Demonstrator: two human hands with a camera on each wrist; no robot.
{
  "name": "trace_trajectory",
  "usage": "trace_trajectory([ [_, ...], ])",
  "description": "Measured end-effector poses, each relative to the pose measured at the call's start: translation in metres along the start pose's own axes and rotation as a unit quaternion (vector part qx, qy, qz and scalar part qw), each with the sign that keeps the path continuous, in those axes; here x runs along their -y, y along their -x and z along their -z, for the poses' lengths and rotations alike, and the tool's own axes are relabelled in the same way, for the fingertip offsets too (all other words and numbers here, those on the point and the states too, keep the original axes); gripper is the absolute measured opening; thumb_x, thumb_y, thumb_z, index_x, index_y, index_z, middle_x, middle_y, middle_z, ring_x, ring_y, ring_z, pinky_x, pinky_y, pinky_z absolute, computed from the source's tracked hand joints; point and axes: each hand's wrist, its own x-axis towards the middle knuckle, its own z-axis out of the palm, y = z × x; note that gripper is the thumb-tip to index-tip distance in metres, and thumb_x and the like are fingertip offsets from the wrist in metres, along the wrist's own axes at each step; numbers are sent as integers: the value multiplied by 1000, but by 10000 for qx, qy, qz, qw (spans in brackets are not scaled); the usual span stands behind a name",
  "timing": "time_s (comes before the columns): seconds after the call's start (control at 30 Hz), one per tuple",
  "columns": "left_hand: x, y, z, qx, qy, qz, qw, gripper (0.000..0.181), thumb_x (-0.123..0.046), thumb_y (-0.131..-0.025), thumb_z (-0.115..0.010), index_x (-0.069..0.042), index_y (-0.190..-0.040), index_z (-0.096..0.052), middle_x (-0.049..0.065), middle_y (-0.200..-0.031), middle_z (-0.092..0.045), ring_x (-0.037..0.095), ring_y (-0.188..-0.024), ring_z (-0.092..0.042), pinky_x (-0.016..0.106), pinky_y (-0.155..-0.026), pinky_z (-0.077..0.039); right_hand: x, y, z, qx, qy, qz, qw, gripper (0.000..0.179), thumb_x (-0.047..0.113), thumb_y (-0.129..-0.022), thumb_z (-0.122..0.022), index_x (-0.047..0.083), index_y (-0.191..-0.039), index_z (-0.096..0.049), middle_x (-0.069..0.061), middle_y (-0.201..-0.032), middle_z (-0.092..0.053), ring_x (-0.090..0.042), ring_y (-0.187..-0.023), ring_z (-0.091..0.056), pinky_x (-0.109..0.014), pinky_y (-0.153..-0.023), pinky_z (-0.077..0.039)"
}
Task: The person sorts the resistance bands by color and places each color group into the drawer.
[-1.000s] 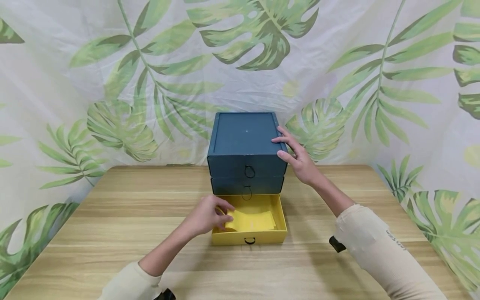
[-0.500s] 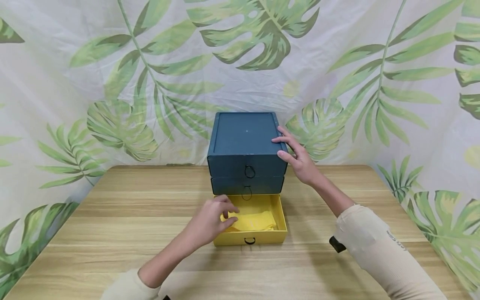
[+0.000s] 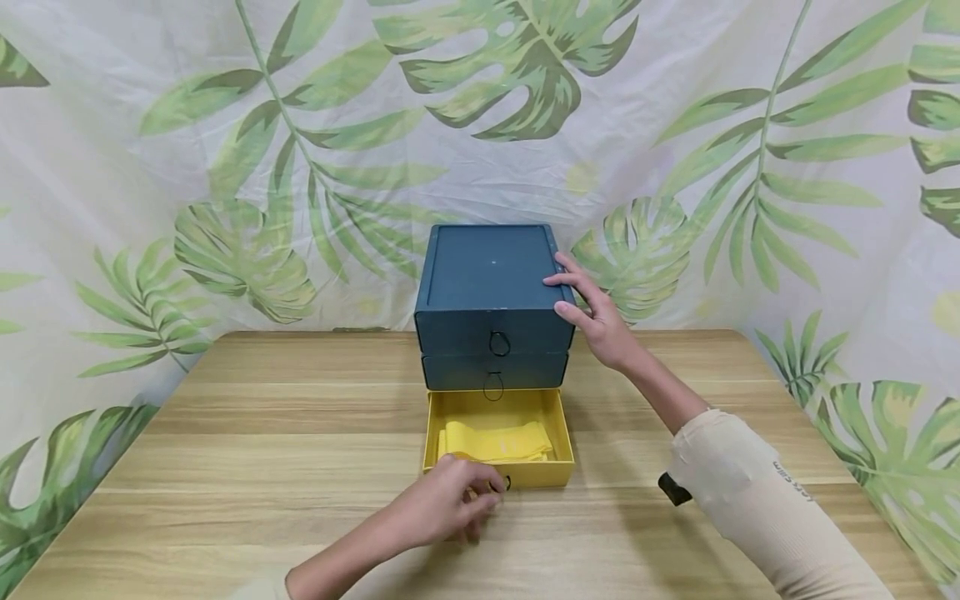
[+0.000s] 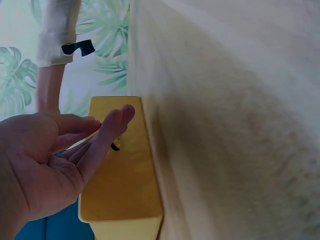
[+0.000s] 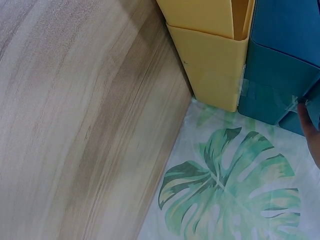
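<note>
A yellow drawer point(image 3: 534, 477) stands pulled out at the bottom of a stack of blue drawers point(image 3: 491, 267). In it lies a folded yellow cloth point(image 3: 498, 442) with a faint pale print. My left hand point(image 3: 450, 504) is in front of the drawer, its thumb and fingertips at the black loop handle point(image 3: 508, 482); the left wrist view shows the fingers partly covering the loop, a firm pinch not being visible. On the stack's upper right edge rests my right hand point(image 3: 596, 317), fingers spread. In the right wrist view only one finger point(image 5: 310, 130) shows, touching the blue side.
The stack stands on a wood-grain table point(image 3: 300, 467), close to a leaf-print cloth backdrop point(image 3: 360, 167). Two more black loops, an upper handle point(image 3: 499, 343) and a lower handle point(image 3: 492, 386), hang on the blue fronts. Clear tape point(image 5: 265, 92) runs along the stack's side.
My left hand has come out of the yellow drawer, leaving the cloth inside, and has moved down and right to the front loop. The right hand and the drawers have stayed in place.
</note>
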Motion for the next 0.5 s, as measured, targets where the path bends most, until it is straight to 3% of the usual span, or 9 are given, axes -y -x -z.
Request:
trace_trajectory([
  [0.17, 6, -1, -3, -84, 330, 136, 9993, 15, 3, -100, -64, 5, -113, -70, 13, -86, -74, 15, -59, -68, 28, -48, -58, 0, 0, 0, -14, -11, 16, 10000, 38, 15, -105, -49, -1, -138, -55, -14, -171, -21, -25, -160, -13, -66, -121, -22],
  [0.3, 13, -2, -4, 49, 765, 135, 9970, 10, 4, -101, -61, 3, -106, -70, 14, -90, -72, 18, -63, -71, 33, -49, -60, 0, 0, 0, -6, -6, 0, 10000, 38, 15, -105, -49, -1, -139, -55, -13, -172, -21, -25, -160, -13, -67, -121, -23],
  [0.5, 25, -3, -5, 248, 565, -312, 9976, 11, 3, -105, -56, -2, -99, -64, 5, -86, -66, 8, -62, -66, 29, -48, -58, 1, 1, 0, 11, -9, -33, 10000, 38, 17, -105, -49, 0, -139, -54, -12, -172, -20, -26, -160, -13, -68, -119, -25],
])
